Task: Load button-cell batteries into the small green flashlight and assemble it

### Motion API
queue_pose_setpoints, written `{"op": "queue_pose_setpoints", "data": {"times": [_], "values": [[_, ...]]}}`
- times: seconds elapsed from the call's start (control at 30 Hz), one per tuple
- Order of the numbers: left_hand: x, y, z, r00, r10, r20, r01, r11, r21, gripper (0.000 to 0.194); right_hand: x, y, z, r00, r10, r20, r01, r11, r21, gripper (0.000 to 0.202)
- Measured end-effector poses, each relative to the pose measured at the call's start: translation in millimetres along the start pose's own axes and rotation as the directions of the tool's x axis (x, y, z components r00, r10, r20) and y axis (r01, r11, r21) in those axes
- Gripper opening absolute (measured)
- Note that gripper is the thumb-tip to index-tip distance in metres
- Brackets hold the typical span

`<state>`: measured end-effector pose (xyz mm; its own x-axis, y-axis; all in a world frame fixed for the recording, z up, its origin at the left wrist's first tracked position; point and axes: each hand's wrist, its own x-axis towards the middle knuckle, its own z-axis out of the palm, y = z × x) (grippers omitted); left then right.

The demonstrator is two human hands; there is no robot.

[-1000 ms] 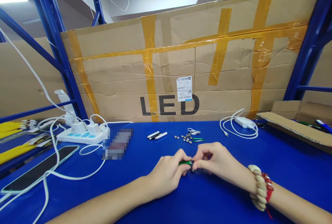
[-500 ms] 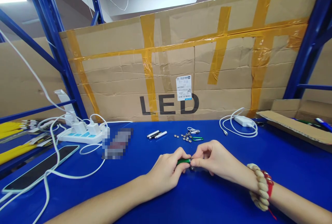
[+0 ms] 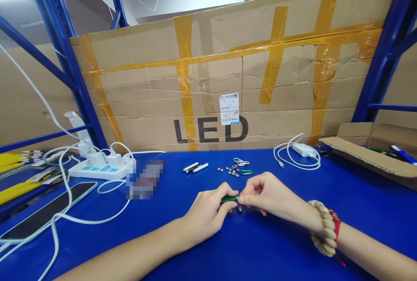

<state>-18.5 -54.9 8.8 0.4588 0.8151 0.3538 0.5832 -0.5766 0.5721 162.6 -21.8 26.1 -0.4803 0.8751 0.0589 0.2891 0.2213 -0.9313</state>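
Grip of your left hand (image 3: 206, 211) was closed on a green piece (image 3: 229, 199), with thumb and forefinger about its body. Your right hand (image 3: 267, 192) was closed on the right end of that piece, its fingertips covering the end. The piece lay roughly level between both hands, over the middle of the blue surface (image 3: 260, 250); contact with the surface could not be told. A small dark rounded item (image 3: 240, 208) showed just below your fingertips; its support could not be determined.

Beyond your hands, toward the far edge, small round silver pieces (image 3: 233, 170) lay loosely grouped, with a green clip (image 3: 246, 172) just beside them on the right and a white looped cord (image 3: 241, 161) behind. Silver and black tubes (image 3: 195, 167) lay to the left of the group. Near the far right corner were a coiled white cable (image 3: 280, 159) and an open cardboard box (image 3: 368, 157). Toward the left edge were a white power strip (image 3: 102, 171) and a dark-screened device (image 3: 48, 211).
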Motion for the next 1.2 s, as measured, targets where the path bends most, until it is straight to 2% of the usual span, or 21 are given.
{"op": "queue_pose_setpoints", "data": {"times": [0.2,0.4,0.53,0.67,0.77,0.87,1.0,1.2], "values": [[2,-1,1.0,0.999,-0.004,-0.035,0.003,0.999,-0.032,0.008,-1,-1,0,1.000,0.001,0.007,-0.001,0.999,0.034,0.031],[4,-1,0.5,1.000,0.024,0.008,-0.022,0.987,-0.161,0.012,4,5,-9,0.992,-0.052,0.111,0.045,0.997,0.066,0.024],[1,-1,0.6,0.998,0.053,0.021,-0.050,0.992,-0.112,0.004,5,10,-11,0.987,-0.064,0.146,0.055,0.996,0.063,0.023],[-2,0,-0.8,0.987,0.146,0.068,-0.142,0.988,-0.058,0.005,4,14,-7,0.984,-0.058,0.168,0.048,0.997,0.061,0.024],[-1,0,-1.8,0.983,0.162,0.085,-0.158,0.986,-0.052,0.006,4,16,-4,0.990,-0.043,0.137,0.035,0.998,0.056,0.026],[-1,-2,-1.5,0.987,0.148,0.058,-0.144,0.988,-0.059,0.008,4,14,-2,0.995,-0.035,0.094,0.033,0.999,0.029,0.027],[-1,-4,0.6,0.987,0.157,0.010,-0.157,0.986,-0.055,0.007,0,8,-3,0.992,-0.050,0.112,0.055,0.998,-0.041,0.029],[-1,-2,2.8,0.990,0.131,-0.060,-0.136,0.985,-0.107,0.007,-8,-1,1,0.984,-0.172,0.036,0.175,0.982,-0.073,0.031]]}}
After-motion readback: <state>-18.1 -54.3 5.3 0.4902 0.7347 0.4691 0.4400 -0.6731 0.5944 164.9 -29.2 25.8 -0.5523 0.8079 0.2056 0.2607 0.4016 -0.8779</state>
